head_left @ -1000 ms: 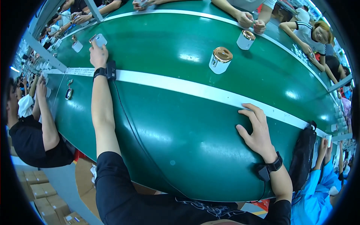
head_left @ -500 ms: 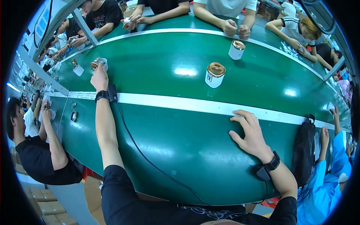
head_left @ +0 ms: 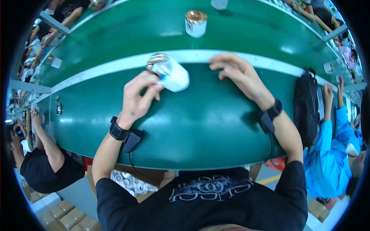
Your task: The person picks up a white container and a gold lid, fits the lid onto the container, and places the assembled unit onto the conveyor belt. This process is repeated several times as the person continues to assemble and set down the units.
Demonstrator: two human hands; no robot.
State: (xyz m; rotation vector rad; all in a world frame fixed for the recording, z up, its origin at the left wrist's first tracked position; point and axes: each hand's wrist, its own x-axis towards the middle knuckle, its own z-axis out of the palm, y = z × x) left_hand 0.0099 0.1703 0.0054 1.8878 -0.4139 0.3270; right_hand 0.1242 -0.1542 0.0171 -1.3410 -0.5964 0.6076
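Observation:
My left hand (head_left: 139, 94) pinches a white cylindrical housing with a gold ring (head_left: 175, 79), tilted above the green table and slightly blurred. What shows inside its open side is too smeared to make out. To the right of it, my right hand (head_left: 243, 79) hovers with bent fingers apart, touching nothing. Another white housing with a gold top (head_left: 196, 26) stands upright beyond the pale strip. Farther back, the white lower part of a similar one (head_left: 219, 4) is cut off by the upper edge.
A pale strip (head_left: 108, 70) runs across the green tabletop (head_left: 185, 134). At the right lies a black bag (head_left: 306, 106), near a person in blue (head_left: 327, 161). A small dark part (head_left: 59, 108) lies at the left, near another seated person (head_left: 42, 165). Below the table edge, silvery pieces (head_left: 131, 184) fill a carton.
My left hand has brought the white and gold housing from the far left back toward me. My right hand has lifted from the table, and the view has tipped downward.

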